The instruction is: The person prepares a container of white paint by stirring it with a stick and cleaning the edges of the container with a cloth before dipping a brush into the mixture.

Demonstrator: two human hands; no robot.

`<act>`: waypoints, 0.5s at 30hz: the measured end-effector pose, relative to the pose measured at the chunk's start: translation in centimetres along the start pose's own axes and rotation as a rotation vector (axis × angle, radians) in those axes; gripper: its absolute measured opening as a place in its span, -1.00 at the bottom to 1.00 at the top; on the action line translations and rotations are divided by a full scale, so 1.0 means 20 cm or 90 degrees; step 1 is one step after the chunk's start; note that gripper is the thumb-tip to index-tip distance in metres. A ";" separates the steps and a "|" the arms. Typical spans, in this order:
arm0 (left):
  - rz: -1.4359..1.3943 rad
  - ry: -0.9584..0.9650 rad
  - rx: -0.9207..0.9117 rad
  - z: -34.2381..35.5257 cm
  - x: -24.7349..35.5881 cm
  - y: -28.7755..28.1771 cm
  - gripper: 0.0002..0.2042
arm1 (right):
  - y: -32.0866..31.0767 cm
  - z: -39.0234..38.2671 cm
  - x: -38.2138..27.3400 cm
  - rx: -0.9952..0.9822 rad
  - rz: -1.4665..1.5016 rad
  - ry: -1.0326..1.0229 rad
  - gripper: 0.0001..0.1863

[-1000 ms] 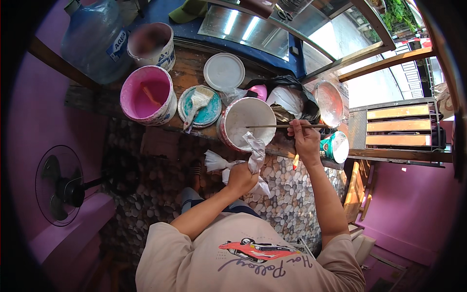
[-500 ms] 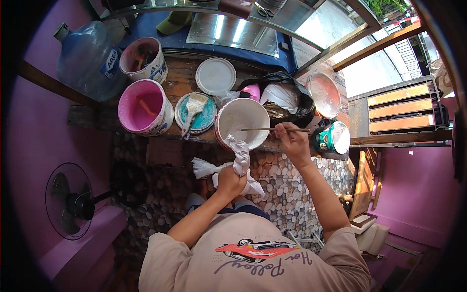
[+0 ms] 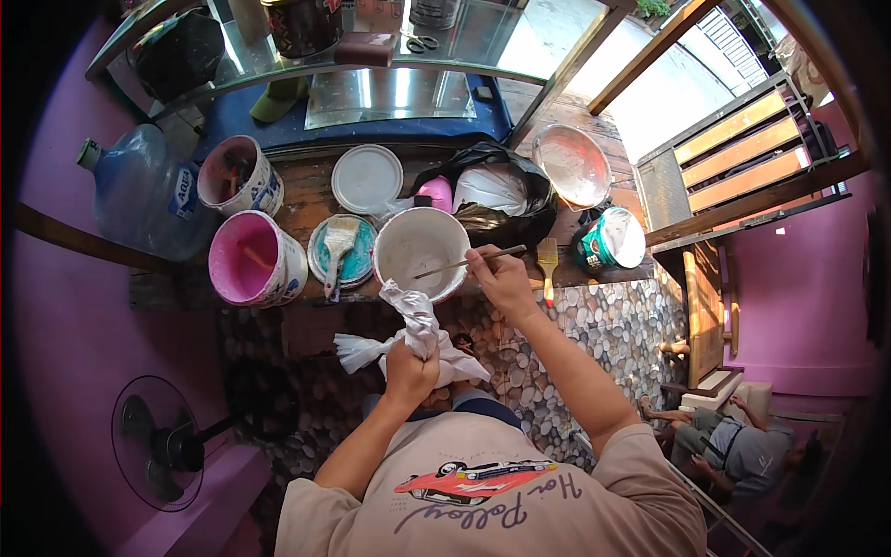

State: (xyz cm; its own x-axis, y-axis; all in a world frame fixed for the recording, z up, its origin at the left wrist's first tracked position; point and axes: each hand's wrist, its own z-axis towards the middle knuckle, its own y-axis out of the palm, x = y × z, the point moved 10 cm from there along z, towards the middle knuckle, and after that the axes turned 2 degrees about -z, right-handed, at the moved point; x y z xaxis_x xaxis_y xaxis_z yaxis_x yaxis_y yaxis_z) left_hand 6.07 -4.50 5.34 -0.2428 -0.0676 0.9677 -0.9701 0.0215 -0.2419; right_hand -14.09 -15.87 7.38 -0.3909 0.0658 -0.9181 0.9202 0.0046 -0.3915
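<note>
My left hand (image 3: 411,373) is wrapped round the gathered neck of a white plastic bag (image 3: 413,316). The bag's crumpled end rests at the near rim of a white bucket (image 3: 408,239), and its fuller part hangs below my fist. Between the fingers of my right hand (image 3: 501,278) is a thin stick (image 3: 447,269), slanting down into the bucket. A whitish residue coats the bucket's inside. Left of it, a broad paintbrush (image 3: 339,249) lies across a turquoise-stained lid (image 3: 357,266). A second paintbrush (image 3: 548,265) with a red-tipped handle lies right of my right hand.
A pink-coated bucket (image 3: 290,265), another tool-filled bucket (image 3: 271,186) and a water jug (image 3: 139,200) stand left. Behind are a white lid (image 3: 367,178) and a black bag (image 3: 534,200). A basin (image 3: 573,167) and green-white tub (image 3: 594,241) stand right. A person (image 3: 742,450) sits lower right.
The view has shifted, bringing the red-tipped brush and the seated person into sight. My right hand has moved nearer the bucket, and the stick now slants more. My left hand still grips the bag.
</note>
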 end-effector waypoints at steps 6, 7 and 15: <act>0.008 0.021 -0.008 0.02 0.26 -0.17 -0.90 | -0.05 -0.02 0.07 0.014 0.047 0.011 -0.71; 0.008 0.027 -0.018 0.04 0.31 -0.20 -0.90 | -0.07 -0.03 0.07 0.026 0.047 0.006 -0.71; -0.042 0.120 0.022 0.35 0.85 -0.45 -0.89 | -0.12 -0.15 0.07 0.015 0.065 -0.052 -0.72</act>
State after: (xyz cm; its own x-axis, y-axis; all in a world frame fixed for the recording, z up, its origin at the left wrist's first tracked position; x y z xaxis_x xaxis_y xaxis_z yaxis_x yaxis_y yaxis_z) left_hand 10.59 -12.84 23.44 -0.1769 0.1210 0.9768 -0.9842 -0.0105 -0.1769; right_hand -16.79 -12.83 7.33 -0.2971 -0.0165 -0.9547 0.9547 -0.0208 -0.2968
